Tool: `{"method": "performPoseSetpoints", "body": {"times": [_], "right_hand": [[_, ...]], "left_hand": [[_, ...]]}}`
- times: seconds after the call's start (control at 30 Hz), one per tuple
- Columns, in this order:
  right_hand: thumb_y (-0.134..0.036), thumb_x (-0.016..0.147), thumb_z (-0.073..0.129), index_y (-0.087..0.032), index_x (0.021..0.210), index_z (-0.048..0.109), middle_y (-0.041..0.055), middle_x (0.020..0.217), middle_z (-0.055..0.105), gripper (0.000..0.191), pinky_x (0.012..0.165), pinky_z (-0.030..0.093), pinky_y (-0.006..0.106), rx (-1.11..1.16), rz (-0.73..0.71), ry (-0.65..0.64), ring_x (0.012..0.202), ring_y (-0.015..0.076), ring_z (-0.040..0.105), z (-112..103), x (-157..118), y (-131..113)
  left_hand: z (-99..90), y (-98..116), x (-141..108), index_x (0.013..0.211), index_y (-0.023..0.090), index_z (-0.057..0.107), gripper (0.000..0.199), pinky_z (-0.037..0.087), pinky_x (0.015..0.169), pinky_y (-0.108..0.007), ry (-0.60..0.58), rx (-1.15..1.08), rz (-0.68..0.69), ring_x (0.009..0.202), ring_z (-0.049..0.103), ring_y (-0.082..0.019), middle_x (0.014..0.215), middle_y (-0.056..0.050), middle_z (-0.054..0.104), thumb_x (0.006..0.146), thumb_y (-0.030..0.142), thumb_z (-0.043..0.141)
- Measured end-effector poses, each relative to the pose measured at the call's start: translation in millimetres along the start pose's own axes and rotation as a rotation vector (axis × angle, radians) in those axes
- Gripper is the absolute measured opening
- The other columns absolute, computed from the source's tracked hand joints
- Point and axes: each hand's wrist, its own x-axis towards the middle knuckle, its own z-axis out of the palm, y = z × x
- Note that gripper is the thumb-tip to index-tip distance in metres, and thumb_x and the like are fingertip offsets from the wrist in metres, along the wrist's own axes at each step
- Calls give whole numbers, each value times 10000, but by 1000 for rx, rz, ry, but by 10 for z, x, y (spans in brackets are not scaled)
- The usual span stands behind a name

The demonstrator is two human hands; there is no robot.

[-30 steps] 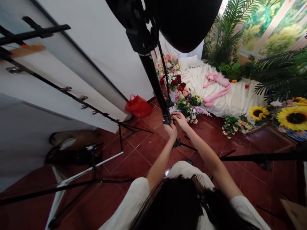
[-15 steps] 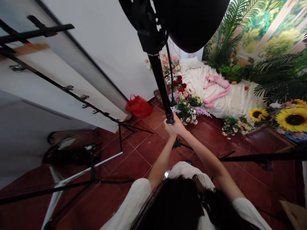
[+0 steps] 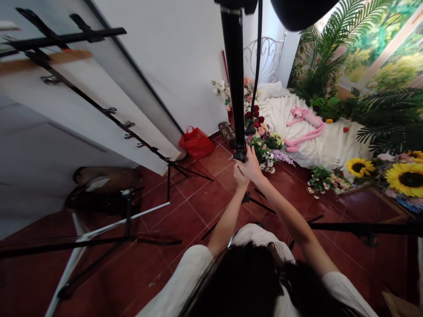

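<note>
Through the head camera I see the black stand pole (image 3: 235, 83) rising, long and nearly upright, above the fingers (image 3: 250, 152), right hand (image 3: 254, 169) wrapped nearest its collar (image 3: 239, 154), left hand (image 3: 241, 178) gripping just below.

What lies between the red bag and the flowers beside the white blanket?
A brown patterned object lies between the red bag and the flowers, with the black pole crossing in front, as the head view shows.

red plastic bag (image 3: 197, 143) on tiled floor (image 3: 201, 196) by wall | pink plush toy (image 3: 306, 125) on white blanket (image 3: 333, 143) | sunflowers (image 3: 410, 179) right | palm fronds (image 3: 388, 127) behind blanket
</note>
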Motion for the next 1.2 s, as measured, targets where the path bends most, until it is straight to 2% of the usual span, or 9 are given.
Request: {"method": "performPoseSetpoints", "body": {"times": [0.07,0.17,0.3,0.4,0.53,0.67,0.87,1.03,1.2], "right_hand": [[-267,885,593,-218,1220,479,77,1111,657,356,1233,153,544,27,-33,-13,1211,268,581,-76,78,-60],[-343,920,572,-213,1264,460,87,1142,644,384,1197,242,556,58,-59,-30,1235,274,568,-130,169,-115],[-399,939,543,-225,1319,444,87,1130,642,429,1081,423,517,96,-32,-64,1199,286,594,-144,211,-163],[-400,916,577,-215,1339,451,98,1128,655,479,1004,496,469,132,-51,-107,1154,293,620,-243,180,-143],[-341,882,599,-199,1313,514,105,1240,638,462,1049,476,412,169,-154,-182,1200,257,603,-519,30,108],[-310,946,446,-203,1207,603,97,1237,663,323,1067,447,390,109,-94,-153,1195,219,608,-672,-191,479],[-335,966,399,-203,1192,616,95,1153,698,340,980,474,376,27,29,-209,1049,214,649,-475,-267,758],[-326,946,425,-206,1093,582,71,1092,691,247,914,494,319,152,154,-207,993,176,643,-272,-167,919],[-381,909,478,-220,963,543,-1,871,652,181,806,509,258,230,291,-178,840,137,635,-99,-55,1040]], "left_hand": [[31,-63,-4,1119,77,584,540,497,930,-453,56,40,-7,1020,652,-289,1071,-239,667,918,561,454],[53,-116,-6,1113,108,584,524,509,891,-442,68,65,29,1009,665,-302,1058,-220,679,896,565,446],[58,-122,-12,1124,128,586,539,509,870,-429,84,95,59,1010,668,-303,1049,-212,679,898,579,397],[66,-103,-22,1114,132,578,569,509,851,-415,95,95,61,997,666,-295,1034,-205,672,902,618,370],[80,-80,-33,1047,145,571,597,503,822,-387,112,89,65,934,665,-271,943,-169,666,916,665,310],[86,-67,-25,1006,167,562,618,500,805,-367,114,68,74,871,660,-241,906,-133,664,912,703,270],[79,-48,-16,1008,170,565,659,496,800,-366,120,81,62,883,659,-244,921,-137,673,895,738,252],[73,-62,-18,988,173,568,668,499,797,-366,96,77,41,860,659,-235,908,-129,668,885,752,251],[82,-136,-9,1031,145,576,713,504,804,-392,106,90,40,889,656,-264,911,-156,658,863,771,279]]}}
